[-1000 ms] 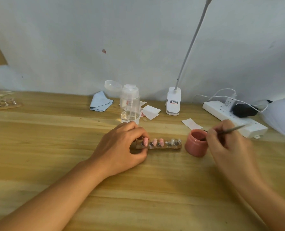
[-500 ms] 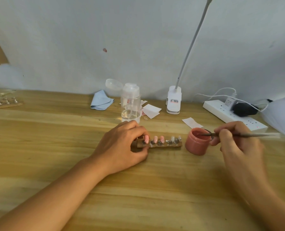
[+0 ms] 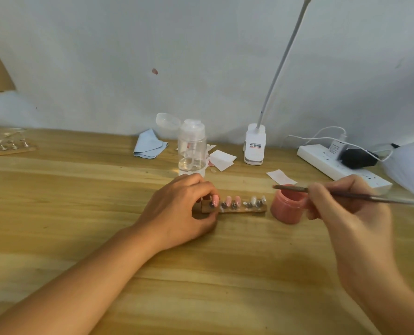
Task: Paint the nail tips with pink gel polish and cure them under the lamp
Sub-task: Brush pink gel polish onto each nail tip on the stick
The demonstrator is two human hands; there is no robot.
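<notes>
A small wooden strip (image 3: 239, 210) lies on the table and carries a row of nail tips on studs. The three left tips (image 3: 227, 200) are pink, the two right tips (image 3: 258, 199) are pale. My left hand (image 3: 177, 209) pinches the strip's left end. Right of the strip stands an open pot of pink gel (image 3: 288, 207). My right hand (image 3: 346, 209) holds a thin brush (image 3: 346, 195) nearly level, its tip (image 3: 277, 187) above the pot's left rim. The gooseneck lamp (image 3: 255, 148) stands clipped at the back, its head out of view.
A clear pump bottle (image 3: 192, 151) with its lid flipped open stands behind my left hand. A blue cloth (image 3: 149, 146) and white paper wipes (image 3: 221, 159) lie near it. A power strip (image 3: 341, 165) with plugs sits at the right. Another strip of tips (image 3: 5, 146) lies far left.
My right hand turned the brush from steeply angled to nearly level and drew its tip leftward over the pot. My left hand and the strip stayed put.
</notes>
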